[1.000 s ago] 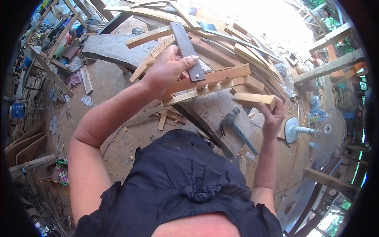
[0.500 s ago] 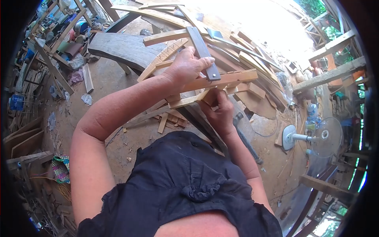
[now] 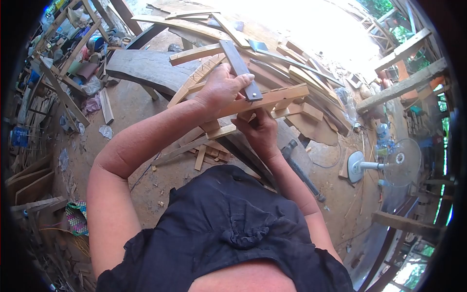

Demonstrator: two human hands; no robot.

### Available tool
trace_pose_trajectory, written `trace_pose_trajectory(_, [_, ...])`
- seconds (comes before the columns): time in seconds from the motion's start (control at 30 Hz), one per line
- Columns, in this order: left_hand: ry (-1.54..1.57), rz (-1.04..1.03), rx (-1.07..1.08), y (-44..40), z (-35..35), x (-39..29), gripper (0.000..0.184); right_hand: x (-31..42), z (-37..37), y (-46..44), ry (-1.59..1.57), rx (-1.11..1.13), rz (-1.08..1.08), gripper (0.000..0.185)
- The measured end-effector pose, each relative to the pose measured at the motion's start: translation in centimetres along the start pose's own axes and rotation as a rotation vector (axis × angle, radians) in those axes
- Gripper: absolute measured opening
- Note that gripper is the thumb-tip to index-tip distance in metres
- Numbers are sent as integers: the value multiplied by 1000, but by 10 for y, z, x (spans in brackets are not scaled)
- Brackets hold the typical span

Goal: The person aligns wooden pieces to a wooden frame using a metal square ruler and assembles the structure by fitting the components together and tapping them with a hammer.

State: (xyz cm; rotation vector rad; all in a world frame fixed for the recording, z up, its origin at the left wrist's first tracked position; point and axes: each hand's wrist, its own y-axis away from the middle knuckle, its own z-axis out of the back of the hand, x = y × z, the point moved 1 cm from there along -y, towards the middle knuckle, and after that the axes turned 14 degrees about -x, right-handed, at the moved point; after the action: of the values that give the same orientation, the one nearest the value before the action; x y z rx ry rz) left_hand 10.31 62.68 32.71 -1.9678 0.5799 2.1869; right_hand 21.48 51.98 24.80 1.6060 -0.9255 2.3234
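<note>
My left hand [image 3: 219, 92] is closed around a dark flat bar [image 3: 241, 68] with a small round pin near its lower end. The bar lies across a notched wooden beam [image 3: 287, 95], and a pale wooden strip [image 3: 194, 54] meets its upper end. Below the beam runs a second pale rail [image 3: 221, 132], with short blocks between the two, forming a wooden frame. My right hand [image 3: 261, 134] is closed at the underside of this frame, fingers tucked beneath the beam; its fingertips are partly hidden. A curved piece with pencil marks [image 3: 192, 80] sits beyond my left hand.
A grey wooden bench [image 3: 141, 65] stands behind, beside a pile of boards [image 3: 316, 80]. A hammer [image 3: 304, 170] lies right of my right forearm. A fan [image 3: 357, 166] stands farther right. Wood offcuts [image 3: 211, 152] lie beneath the frame, and clutter fills the left side.
My right hand has shifted left and slightly up under the beam, and the small block seen at its fingers is now mostly hidden. My left hand still holds the dark bar, slightly farther left.
</note>
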Motion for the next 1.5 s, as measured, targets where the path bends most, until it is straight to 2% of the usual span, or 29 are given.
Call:
trace_pose_trajectory(0.07, [13, -8, 7, 0, -1, 0, 25, 4, 2, -3, 19, 21, 4, 47])
trace_pose_trajectory(0.13, [165, -72, 29, -3, -5, 2, 24, 3, 3, -5, 67, 11, 6, 48])
trace_pose_trajectory(0.23, [116, -3, 43, -2, -8, -6, 24, -5, 2, -5, 36, -42, 35, 45])
trace_pose_trajectory(0.37, [56, 12, -12, -1, -11, -5, 27, -8, 5, -2, 114, -3, 38, 39])
trace_pose_trajectory(0.43, [44, -45, 20, -5, -9, 0, 27, -14, 3, -1, 8, -65, -83, 37])
trace_pose_trajectory(0.57, [-18, -34, 21, -10, -3, 2, 27, -12, 4, -4, -18, -29, -98, 34])
trace_pose_trajectory(0.77, [-78, -11, -32, -6, -8, -1, 25, -27, -7, -4, 43, -136, 87, 35])
trace_pose_trajectory(0.83, [-86, -10, -46, -4, -8, -2, 25, -22, -3, -5, 119, -208, 252, 37])
trace_pose_trajectory(0.87, [-111, 13, -58, 1, -9, -8, 25, -23, -2, -5, 114, -203, 250, 37])
trace_pose_trajectory(0.93, [-137, 33, -71, 3, -11, -11, 25, -25, -1, -5, 53, -108, 74, 39])
trace_pose_trajectory(1.03, [-203, 66, -83, -1, -7, -3, 22, -26, 0, -5, 27, -96, 46, 39])
trace_pose_trajectory(1.17, [-188, 77, -103, 3, -10, -5, 19, -30, 2, -8, -1, -88, 88, 43])
trace_pose_trajectory(1.27, [-179, 92, -113, 7, -14, -5, 17, -26, 7, -11, -27, -106, 203, 51])
trace_pose_trajectory(1.37, [-148, 102, -111, 5, -13, -1, 15, -24, 12, -11, 3, -92, 200, 51])
trace_pose_trajectory(1.43, [-165, 124, -96, 3, -10, 1, 27, -24, 14, -12, 35, -76, 214, 51])
trace_pose_trajectory(1.5, [-152, 111, -102, 5, -13, -1, 26, -23, 18, -15, 71, -61, 235, 50])
